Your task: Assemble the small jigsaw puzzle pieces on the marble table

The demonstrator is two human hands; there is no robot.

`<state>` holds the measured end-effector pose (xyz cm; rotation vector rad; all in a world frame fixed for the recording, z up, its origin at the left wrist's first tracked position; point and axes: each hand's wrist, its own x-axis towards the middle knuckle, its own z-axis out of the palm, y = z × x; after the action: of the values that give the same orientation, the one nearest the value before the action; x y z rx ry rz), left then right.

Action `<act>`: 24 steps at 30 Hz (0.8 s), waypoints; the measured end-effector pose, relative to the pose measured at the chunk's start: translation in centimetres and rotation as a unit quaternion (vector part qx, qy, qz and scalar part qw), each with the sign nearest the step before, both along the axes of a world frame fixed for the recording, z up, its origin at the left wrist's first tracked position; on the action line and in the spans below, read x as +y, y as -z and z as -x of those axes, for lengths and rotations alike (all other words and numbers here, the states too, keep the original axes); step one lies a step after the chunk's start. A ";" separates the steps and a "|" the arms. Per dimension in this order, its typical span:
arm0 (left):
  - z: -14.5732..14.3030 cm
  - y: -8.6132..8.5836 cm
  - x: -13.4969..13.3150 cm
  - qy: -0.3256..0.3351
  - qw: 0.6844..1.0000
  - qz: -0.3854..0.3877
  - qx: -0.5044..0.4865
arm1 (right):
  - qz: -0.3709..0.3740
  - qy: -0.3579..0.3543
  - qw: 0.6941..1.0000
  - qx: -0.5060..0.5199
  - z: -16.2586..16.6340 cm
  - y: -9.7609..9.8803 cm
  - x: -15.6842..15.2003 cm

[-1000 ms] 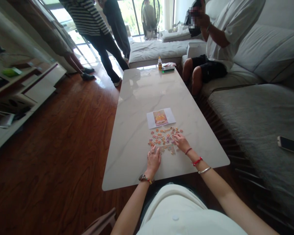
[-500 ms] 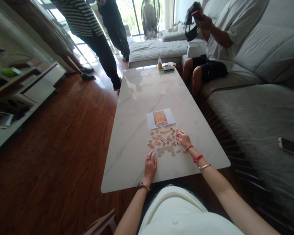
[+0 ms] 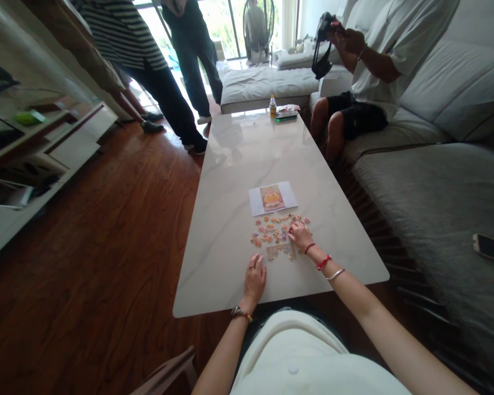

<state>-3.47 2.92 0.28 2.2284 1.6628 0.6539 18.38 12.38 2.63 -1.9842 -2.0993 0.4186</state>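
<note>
Loose jigsaw puzzle pieces (image 3: 267, 229), orange, pink and purple, lie scattered on the white marbled table (image 3: 214, 247). My right hand (image 3: 300, 237) is over the right part of the pieces with its fingertips drawn together; what is between them, if anything, is too small to see. Just below the pieces is a small partly joined puzzle section (image 3: 280, 250), partly behind the right hand. Lying on the table to the lower left of that section, my left hand (image 3: 255, 277) has its fingers stretched out and holds nothing. Beyond the pieces rests a creased sheet with a yellow character picture (image 3: 273, 198).
At the table's far end stand a bottle (image 3: 272, 106) and some flat items (image 3: 287, 115). A person on the grey sofa (image 3: 432, 186) holds a camera (image 3: 324, 27). Other people stand at the far left. A phone (image 3: 492, 248) lies on the sofa.
My right hand has moved left and slightly down over the puzzle pieces, uncovering some on the right. The left hand has stayed in place on the table. A standing person's legs have shifted.
</note>
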 end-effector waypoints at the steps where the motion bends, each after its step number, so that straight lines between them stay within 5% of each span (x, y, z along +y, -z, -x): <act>1: -0.1 -0.1 -0.1 0.001 1.000 0.001 0.002 | 0.000 0.004 1.000 0.010 -0.2 0.1 -0.2; 15: -0.6 -1.2 3.0 -0.001 1.000 -0.025 0.012 | -0.086 0.125 0.985 0.081 -9.7 0.7 -2.4; 21: -1.9 -1.1 3.3 0.034 0.999 -0.008 0.029 | -0.044 0.042 0.994 0.086 -8.2 1.5 -4.1; 24: -2.3 -1.0 3.0 0.056 0.997 0.003 0.054 | -0.039 0.063 0.994 0.077 -7.2 1.8 -4.6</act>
<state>-1.16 5.93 1.33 2.3721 1.5720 0.5085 25.61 7.79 0.80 -1.9594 -1.8586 0.4431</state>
